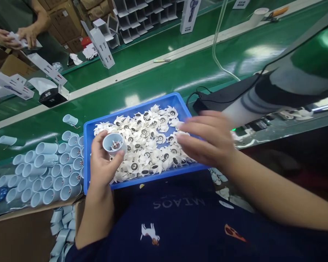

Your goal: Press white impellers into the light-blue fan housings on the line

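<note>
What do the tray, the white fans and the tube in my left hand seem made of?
Tray: likely molded plastic, smooth, slightly shiny, one even blue. Fans: probably plastic, mattish white, with thin, crisp blades. Tube: smooth, pale blue, thin-walled; perhaps plastic, though coated metal is possible.

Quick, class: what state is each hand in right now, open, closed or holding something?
Left hand: closed around a light-blue cylinder.
Right hand: open, blurred, fingers extended over the blue tray; nothing visibly held.

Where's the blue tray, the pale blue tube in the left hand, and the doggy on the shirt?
Blue tray (131,110), head view: its far rim.
Pale blue tube (113,142), head view: its open end.
Doggy (149,231), head view: its body.
</note>
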`<state>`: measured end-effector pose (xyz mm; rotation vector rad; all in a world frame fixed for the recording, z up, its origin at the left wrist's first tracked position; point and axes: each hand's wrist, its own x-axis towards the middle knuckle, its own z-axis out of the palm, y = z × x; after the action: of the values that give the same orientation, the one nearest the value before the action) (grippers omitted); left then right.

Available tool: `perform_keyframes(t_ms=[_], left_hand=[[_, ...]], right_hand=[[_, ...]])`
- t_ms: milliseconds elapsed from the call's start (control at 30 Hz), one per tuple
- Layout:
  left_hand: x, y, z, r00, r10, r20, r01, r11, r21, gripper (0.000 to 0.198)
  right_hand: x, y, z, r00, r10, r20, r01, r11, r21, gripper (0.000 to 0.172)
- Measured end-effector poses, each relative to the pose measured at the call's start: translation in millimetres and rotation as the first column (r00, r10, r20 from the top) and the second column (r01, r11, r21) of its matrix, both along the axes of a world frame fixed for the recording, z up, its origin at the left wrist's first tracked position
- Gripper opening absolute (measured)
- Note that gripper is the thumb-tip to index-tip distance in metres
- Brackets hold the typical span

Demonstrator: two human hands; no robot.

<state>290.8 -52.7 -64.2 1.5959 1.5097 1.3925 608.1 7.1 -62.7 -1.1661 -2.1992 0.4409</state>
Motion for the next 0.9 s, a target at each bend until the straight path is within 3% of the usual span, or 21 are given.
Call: perform_keyframes(t_ms=[33, 67, 133, 233, 333, 433, 567, 600, 633, 667, 733, 767, 833, 900], left_hand=[[4.7, -0.3, 0.6, 1.000, 0.001, -0.003, 0.000, 1.000, 0.014, 0.063], [8.6, -1.1, 1.4, 1.000, -0.003, -0.008, 0.003, 1.000, 0.024, 0.061], [13.3, -3.5, 2.7, 1.000, -0.008, -0.012, 0.009, 0.999, 0.033, 0.058], [13.8, -7.9, 1.9, 1.000, 0.001, -0.005, -0.001, 1.000, 0.027, 0.058], [10.9, -11.3, -1.3, 1.000, 0.000, 0.028, 0.000, 1.000, 0.018, 0.062], [6.8, -14.4, -3.7, 0.998, -0.045, 0.054, 0.045, 0.999, 0.012, 0.067], [1.8, -19.5, -3.0, 0.999, -0.020, -0.037, 0.020, 1.000, -0.019, 0.071], [1.8, -20.4, -2.1, 0.997, -0.018, -0.077, 0.016, 0.999, -0.028, 0.070], [2.8, -21.0, -0.9, 0.992, -0.027, -0.126, 0.023, 0.999, -0.036, 0.068], [4.6, -21.2, 0.7, 0.982, -0.049, -0.182, 0.042, 0.998, -0.041, 0.065], [10.5, -20.8, 4.7, 0.948, -0.099, -0.301, 0.095, 0.995, -0.029, 0.059], [14.0, -20.3, 7.0, 0.928, -0.122, -0.353, 0.126, 0.992, -0.012, 0.059], [21.1, -19.3, 11.4, 0.891, -0.158, -0.426, 0.184, 0.983, 0.020, 0.059], [26.9, -18.7, 14.8, 0.859, -0.177, -0.480, 0.220, 0.975, 0.034, 0.059]], right_hand=[[-14.2, 8.2, 0.7, 0.963, 0.052, 0.265, -0.051, 0.999, -0.011, 0.014], [-27.8, 17.0, 0.7, 0.873, 0.099, 0.478, -0.087, 0.995, -0.048, 0.020], [-51.8, 31.4, -1.9, 0.729, 0.195, 0.656, -0.149, 0.981, -0.126, 0.024], [-78.8, 35.3, -10.0, 0.689, 0.335, 0.643, -0.263, 0.942, -0.209, 0.020], [-95.4, 25.4, -16.7, 0.683, 0.385, 0.621, -0.262, 0.923, -0.284, 0.018], [-98.2, 19.3, -13.5, 0.749, 0.351, 0.562, -0.179, 0.924, -0.338, 0.016], [-80.4, 16.6, 2.7, 0.887, 0.299, 0.352, -0.120, 0.885, -0.449, 0.018], [-74.8, 14.4, 5.5, 0.936, 0.295, 0.193, -0.156, 0.837, -0.524, 0.021], [-69.8, 11.3, 6.8, 0.962, 0.271, -0.044, -0.240, 0.750, -0.617, 0.023], [-65.8, 7.4, 6.5, 0.926, 0.194, -0.323, -0.371, 0.625, -0.687, 0.025], [-61.5, -1.1, 2.4, 0.667, -0.098, -0.739, -0.668, 0.362, -0.651, 0.032], [-61.0, -5.1, -0.6, 0.540, -0.226, -0.811, -0.761, 0.279, -0.585, 0.037], [-61.7, -11.6, -5.6, 0.451, -0.320, -0.833, -0.822, 0.215, -0.527, 0.040], [-62.9, -16.4, -7.0, 0.458, -0.320, -0.829, -0.806, 0.244, -0.539, 0.039]])
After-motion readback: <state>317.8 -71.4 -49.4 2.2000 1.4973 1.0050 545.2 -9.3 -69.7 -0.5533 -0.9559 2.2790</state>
